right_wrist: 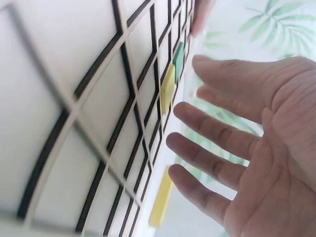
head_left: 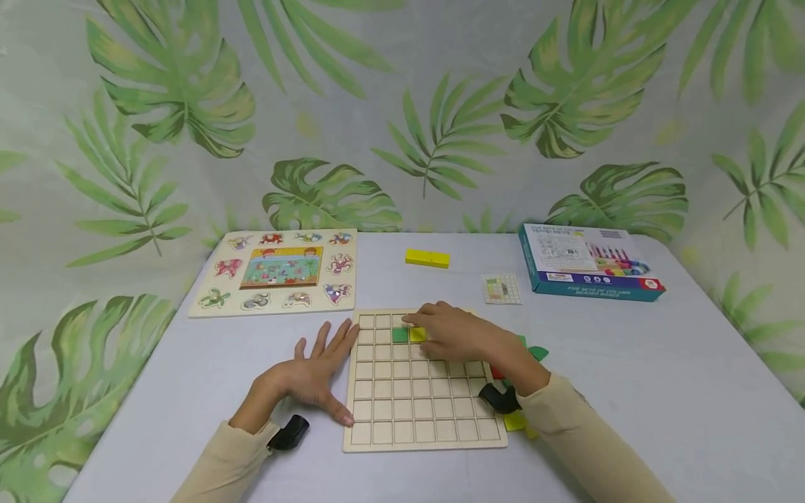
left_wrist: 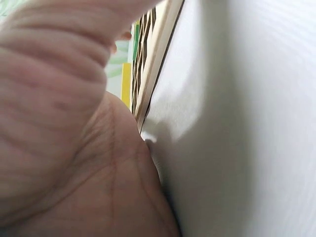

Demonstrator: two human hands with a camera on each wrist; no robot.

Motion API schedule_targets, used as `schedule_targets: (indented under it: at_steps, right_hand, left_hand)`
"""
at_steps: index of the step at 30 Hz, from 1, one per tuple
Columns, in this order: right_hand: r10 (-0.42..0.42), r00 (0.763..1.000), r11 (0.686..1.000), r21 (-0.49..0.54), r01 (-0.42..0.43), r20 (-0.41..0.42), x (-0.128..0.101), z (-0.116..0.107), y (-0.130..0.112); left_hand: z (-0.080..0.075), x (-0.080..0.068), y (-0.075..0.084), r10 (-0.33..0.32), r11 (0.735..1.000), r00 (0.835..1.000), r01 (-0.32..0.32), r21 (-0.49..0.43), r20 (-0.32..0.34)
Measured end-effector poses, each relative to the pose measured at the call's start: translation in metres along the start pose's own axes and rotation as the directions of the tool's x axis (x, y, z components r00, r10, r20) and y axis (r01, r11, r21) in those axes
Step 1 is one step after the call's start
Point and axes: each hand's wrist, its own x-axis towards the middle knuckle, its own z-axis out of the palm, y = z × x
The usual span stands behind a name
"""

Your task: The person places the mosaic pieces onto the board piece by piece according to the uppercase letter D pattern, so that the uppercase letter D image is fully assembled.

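A person sits at a pale table (head_left: 660, 377) with a wooden grid board (head_left: 423, 402) lying flat in front of them. The left hand (head_left: 314, 374) lies flat on the table just left of the board, fingers spread and straight, its fingertips and thumb touching the board's left edge; it holds nothing. In the left wrist view the palm fills most of the picture and the board's edge (left_wrist: 157, 54) runs right beside it.

The right hand (head_left: 454, 334) hovers over the upper middle of the board, fingers relaxed and slightly apart, gripping nothing; the right wrist view shows its fingers (right_wrist: 212, 131) straight and open above the grid. Just under its fingertips, in row 2 of the board, sit 2 square tiles side by side and touching: a green tile (head_left: 400, 334) on the left and a yellow tile (head_left: 418, 334) on the right, each in its own cell. The same pair shows in the right wrist view, yellow (right_wrist: 167, 89) nearer, green (right_wrist: 178, 56) beyond.

Right of the board, partly hidden by the right forearm, lie loose coloured pieces (head_left: 536, 351) in green, red and yellow. Farther back on the table are a yellow block (head_left: 427, 258), a small pattern card (head_left: 501, 288), a teal game box (head_left: 588, 262) and, at the left, a wooden sea-animal puzzle (head_left: 277, 271). A leaf-printed cloth (head_left: 402, 112) hangs behind.
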Motion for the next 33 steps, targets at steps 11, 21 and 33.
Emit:
schedule_targets:
  at_steps: [11,21,33]
  right_hand:
    - [0.052,0.998,0.997,0.066,-0.049,-0.043,-0.041,-0.006,0.029]
    - [0.139,0.987,0.982,0.14,-0.128,-0.074,-0.074,-0.008,0.067]
    - [0.265,0.964,0.937,0.234,-0.26,0.008,-0.099,-0.024,0.102]
  left_hand:
    - [0.001,0.001,-0.002,-0.007,1.0,1.0,0.007,-0.005,0.002]
    - [-0.001,0.001,0.001,-0.007,1.0,1.0,0.007,-0.012,0.013]
    - [0.0,0.001,0.002,-0.012,1.0,1.0,0.012,-0.014,0.005]
